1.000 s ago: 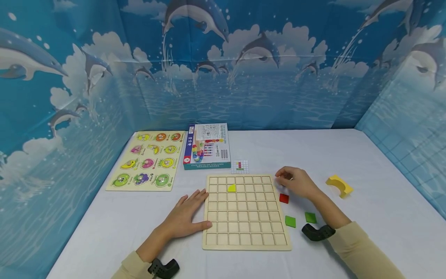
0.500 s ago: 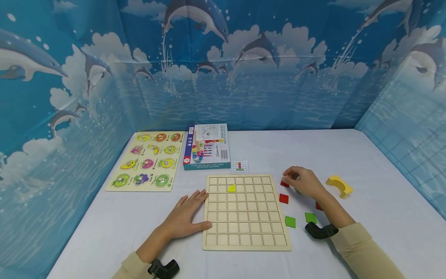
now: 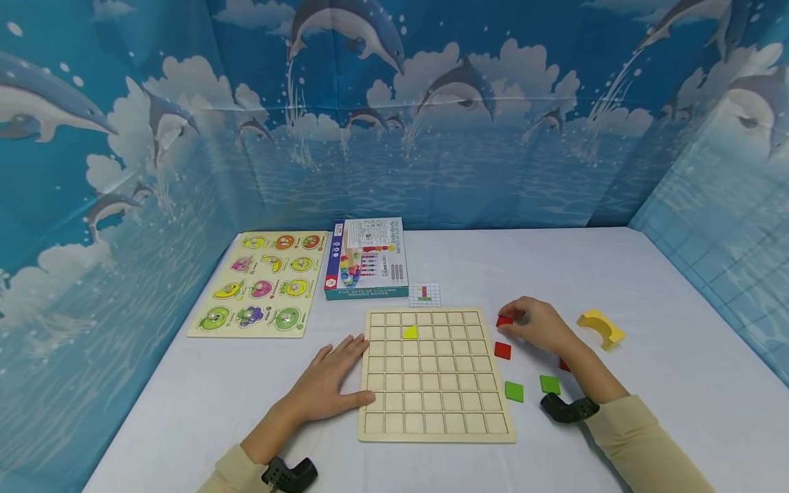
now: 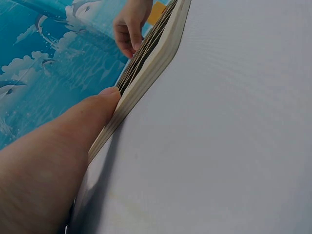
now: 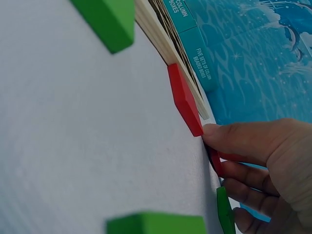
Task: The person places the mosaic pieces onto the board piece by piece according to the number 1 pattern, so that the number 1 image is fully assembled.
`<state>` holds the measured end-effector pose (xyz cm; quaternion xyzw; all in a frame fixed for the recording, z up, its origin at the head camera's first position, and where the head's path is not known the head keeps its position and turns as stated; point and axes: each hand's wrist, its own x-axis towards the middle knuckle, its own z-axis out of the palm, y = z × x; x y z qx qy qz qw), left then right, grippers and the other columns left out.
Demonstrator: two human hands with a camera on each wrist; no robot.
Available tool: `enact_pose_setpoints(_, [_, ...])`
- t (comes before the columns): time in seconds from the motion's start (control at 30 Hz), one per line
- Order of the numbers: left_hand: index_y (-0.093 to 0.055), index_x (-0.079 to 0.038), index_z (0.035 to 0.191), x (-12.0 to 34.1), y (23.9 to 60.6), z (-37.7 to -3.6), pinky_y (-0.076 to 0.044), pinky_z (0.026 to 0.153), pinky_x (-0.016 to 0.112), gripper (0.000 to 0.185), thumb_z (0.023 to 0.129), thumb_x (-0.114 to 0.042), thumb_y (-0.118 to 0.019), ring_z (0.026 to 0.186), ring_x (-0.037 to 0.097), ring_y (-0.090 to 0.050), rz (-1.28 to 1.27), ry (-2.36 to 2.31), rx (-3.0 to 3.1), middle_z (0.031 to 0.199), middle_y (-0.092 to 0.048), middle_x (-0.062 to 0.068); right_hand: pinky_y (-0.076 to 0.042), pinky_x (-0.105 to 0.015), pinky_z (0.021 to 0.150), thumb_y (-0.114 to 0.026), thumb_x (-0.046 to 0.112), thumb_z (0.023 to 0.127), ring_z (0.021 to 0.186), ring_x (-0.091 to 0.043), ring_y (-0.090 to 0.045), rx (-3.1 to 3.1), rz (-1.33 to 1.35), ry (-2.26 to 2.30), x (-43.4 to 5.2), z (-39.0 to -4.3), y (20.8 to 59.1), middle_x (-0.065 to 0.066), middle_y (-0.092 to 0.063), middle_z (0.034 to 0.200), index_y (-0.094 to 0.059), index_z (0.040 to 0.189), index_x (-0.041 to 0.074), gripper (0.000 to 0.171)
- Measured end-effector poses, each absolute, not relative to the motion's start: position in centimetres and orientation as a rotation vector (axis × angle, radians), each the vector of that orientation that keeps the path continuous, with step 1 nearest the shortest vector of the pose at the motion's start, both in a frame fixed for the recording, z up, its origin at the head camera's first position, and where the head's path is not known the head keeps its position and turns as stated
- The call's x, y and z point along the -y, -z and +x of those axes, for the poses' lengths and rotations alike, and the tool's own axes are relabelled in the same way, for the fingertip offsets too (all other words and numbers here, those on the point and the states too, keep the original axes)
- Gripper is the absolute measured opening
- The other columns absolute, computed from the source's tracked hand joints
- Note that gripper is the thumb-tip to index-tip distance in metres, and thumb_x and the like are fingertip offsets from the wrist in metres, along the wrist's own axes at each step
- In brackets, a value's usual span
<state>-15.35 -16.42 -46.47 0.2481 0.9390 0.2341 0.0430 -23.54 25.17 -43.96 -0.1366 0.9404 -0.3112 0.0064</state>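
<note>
The right hand (image 3: 542, 325) is pinching a red tile (image 3: 505, 320) beside the wooden grid board (image 3: 435, 411); the left hand (image 3: 327, 383), its grip released, is resting flat against the board's edge.

place: staged play booth; evidence: dolphin backdrop (image 3: 431, 103) walls; white table (image 3: 616, 274); fruit puzzle (image 3: 261, 282)

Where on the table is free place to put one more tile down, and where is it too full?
The table lies bare behind the yellow arch block, toward the far right corner, and also between the fruit puzzle and the left hand. It is crowded right of the grid board: red tiles, green tiles and the right hand sit close together.
</note>
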Motion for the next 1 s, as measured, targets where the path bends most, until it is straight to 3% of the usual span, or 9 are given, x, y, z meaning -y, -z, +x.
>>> enact_pose_setpoints(1.0, [-0.03, -0.014, 0.154, 16.4, 46.4, -15.3, -0.011, 0.116, 0.049, 0.092, 0.084, -0.067, -0.058, 0.147, 0.02, -0.018, 0.756, -0.716, -2.867, 0.159, -0.027, 0.0, -0.049, -0.032, 0.071, -0.077, 0.021, 0.084, 0.088, -0.024, -0.055, -2.898, -0.448, 1.024, -23.4, -23.4, 42.9, -0.006, -0.063, 0.098, -0.07, 0.108, 0.003, 0.031])
